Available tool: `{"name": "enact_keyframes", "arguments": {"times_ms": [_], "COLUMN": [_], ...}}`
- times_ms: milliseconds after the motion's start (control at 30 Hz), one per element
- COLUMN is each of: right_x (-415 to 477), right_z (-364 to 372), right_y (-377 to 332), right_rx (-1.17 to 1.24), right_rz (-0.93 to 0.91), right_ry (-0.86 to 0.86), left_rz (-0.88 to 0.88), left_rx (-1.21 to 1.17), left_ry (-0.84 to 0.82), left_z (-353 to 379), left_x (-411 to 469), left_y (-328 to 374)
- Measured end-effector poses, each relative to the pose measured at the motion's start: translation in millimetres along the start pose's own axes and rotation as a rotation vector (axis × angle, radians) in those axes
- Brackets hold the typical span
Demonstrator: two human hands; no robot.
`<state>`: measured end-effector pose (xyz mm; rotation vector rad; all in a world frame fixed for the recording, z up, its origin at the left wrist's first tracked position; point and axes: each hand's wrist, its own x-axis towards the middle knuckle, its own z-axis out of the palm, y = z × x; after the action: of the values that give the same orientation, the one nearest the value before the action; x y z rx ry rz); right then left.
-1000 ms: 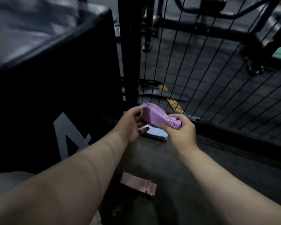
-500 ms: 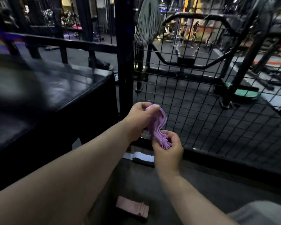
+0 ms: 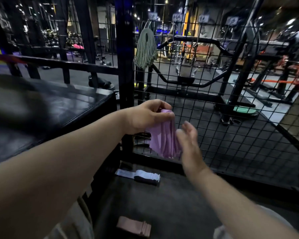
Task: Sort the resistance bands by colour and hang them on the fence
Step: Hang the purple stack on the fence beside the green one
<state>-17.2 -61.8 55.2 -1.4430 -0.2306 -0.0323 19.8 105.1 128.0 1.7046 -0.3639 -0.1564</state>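
Note:
My left hand (image 3: pixel 148 116) pinches the top of a bundle of purple resistance bands (image 3: pixel 164 140), which hangs down in front of the black wire fence (image 3: pixel 214 118). My right hand (image 3: pixel 188 140) is blurred, fingers straight, beside the bundle's right side and lower end. A bunch of grey-green bands (image 3: pixel 146 49) hangs high on the fence next to the black post (image 3: pixel 125 54). On the dark floor lie a stack of white and dark bands (image 3: pixel 141 176) and, nearer to me, a stack of pink bands (image 3: pixel 134 225).
A big black box (image 3: pixel 47 107) stands at my left, close to the post. Behind the fence are gym machines (image 3: pixel 197 71) and a rubber floor. My knees show at the bottom of the view.
The view has swung up from the floor to the fence. The purple bundle now hangs from my left hand, and my right hand has let go of its lower end and opened.

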Motion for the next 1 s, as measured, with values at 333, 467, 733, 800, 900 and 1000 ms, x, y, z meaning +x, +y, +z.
{"name": "enact_keyframes", "arguments": {"times_ms": [333, 467, 733, 800, 900, 1000], "right_x": [31, 32, 36, 36, 36, 35], "right_z": [-17, -14, -10, -11, -9, -6], "right_y": [-107, -121, -134, -137, -142, -149], "right_rx": [-0.267, -0.226, -0.056, -0.068, -0.131, -0.177], "right_rz": [0.014, 0.107, 0.246, 0.28, 0.349, 0.385], "right_ry": [-0.574, -0.596, -0.556, -0.555, -0.593, -0.607], "left_rz": [0.012, 0.021, 0.038, 0.033, 0.0, 0.001], "left_rx": [-0.175, -0.23, -0.263, -0.254, -0.285, -0.208], "left_ry": [-0.269, -0.283, -0.261, -0.264, -0.272, -0.283], "left_z": [-2, -4, -8, -9, -9, -8], "left_x": [-21, -30, -37, -39, -43, -47], "left_y": [62, 71, 79, 82, 86, 87]}}
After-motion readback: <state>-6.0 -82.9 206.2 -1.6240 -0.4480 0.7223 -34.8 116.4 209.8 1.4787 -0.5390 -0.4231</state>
